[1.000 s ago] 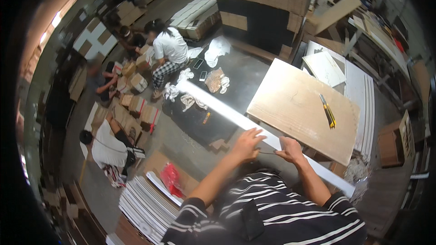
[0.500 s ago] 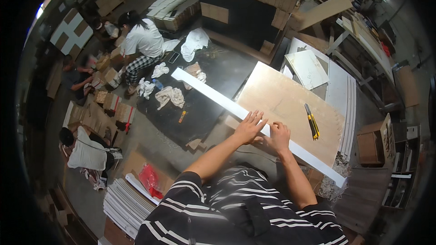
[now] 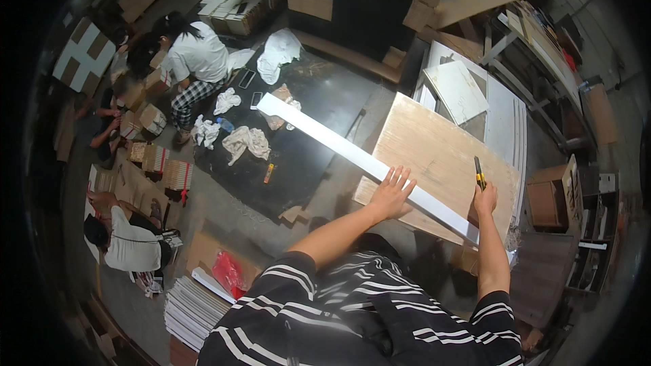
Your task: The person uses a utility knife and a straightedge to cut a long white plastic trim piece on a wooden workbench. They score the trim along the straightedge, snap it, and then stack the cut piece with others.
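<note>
A long white strip (image 3: 339, 144) lies slantwise across the near edge of a wooden board (image 3: 434, 137), its far left end jutting out beyond the board. My left hand (image 3: 392, 194) rests on the strip near its middle, fingers spread over the top face. Over the board's right part, my right hand (image 3: 485, 200) is closed around the lower end of a black and yellow utility knife (image 3: 479, 175), which points away from me. The strip's near right end is partly hidden behind my right forearm.
A black-topped table (image 3: 308, 163) carries crumpled cloths (image 3: 245, 144) and phones. White panels (image 3: 456, 92) are stacked beyond the board. White strips (image 3: 192, 312) are piled at lower left beside a red plastic bag (image 3: 228, 273). Several people work at left, one in a white shirt (image 3: 198, 52).
My right hand has left the strip, moved right and taken hold of the utility knife. My left hand has spread out on the strip. The view has shifted slightly.
</note>
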Tool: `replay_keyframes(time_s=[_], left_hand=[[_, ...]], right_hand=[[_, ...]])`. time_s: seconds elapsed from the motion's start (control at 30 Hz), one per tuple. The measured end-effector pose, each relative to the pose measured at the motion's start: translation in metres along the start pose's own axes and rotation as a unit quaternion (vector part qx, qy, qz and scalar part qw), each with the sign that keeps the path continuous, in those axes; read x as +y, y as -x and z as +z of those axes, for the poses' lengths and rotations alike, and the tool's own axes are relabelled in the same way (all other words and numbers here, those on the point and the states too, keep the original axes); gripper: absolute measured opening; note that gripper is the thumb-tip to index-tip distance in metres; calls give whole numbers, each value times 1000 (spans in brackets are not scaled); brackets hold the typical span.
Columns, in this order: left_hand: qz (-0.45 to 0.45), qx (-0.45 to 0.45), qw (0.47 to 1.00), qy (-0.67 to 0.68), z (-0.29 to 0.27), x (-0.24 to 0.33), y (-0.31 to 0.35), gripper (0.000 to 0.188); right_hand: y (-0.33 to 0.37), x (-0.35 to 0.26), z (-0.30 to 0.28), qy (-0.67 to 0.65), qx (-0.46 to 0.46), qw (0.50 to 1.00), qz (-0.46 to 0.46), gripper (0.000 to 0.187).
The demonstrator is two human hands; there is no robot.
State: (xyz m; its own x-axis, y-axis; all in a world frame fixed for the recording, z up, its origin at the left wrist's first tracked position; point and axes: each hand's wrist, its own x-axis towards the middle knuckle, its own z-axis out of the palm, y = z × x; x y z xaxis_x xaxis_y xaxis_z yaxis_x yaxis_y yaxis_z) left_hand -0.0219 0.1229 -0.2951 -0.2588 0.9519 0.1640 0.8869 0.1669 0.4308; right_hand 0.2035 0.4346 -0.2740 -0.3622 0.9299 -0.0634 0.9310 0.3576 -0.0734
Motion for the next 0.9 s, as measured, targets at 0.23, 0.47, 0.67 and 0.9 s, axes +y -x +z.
replay_keyframes(time_s=[0.23, 0.47, 0.67, 0.9], left_hand=[[5, -43, 999, -22, 0, -10, -18, 91], [-29, -67, 997, -8, -8, -16, -19, 81], [88, -112, 987, -79, 5, 43, -29, 88], [312, -43, 949, 21, 97, 188, -110, 59]], right_hand=[[15, -11, -7, -281, 72, 956, 41, 36], [167, 57, -43, -671, 87, 727, 113, 23], [336, 162, -36, -754, 111, 535, 363, 23], [409, 180, -2, -794, 124, 392, 449, 27]])
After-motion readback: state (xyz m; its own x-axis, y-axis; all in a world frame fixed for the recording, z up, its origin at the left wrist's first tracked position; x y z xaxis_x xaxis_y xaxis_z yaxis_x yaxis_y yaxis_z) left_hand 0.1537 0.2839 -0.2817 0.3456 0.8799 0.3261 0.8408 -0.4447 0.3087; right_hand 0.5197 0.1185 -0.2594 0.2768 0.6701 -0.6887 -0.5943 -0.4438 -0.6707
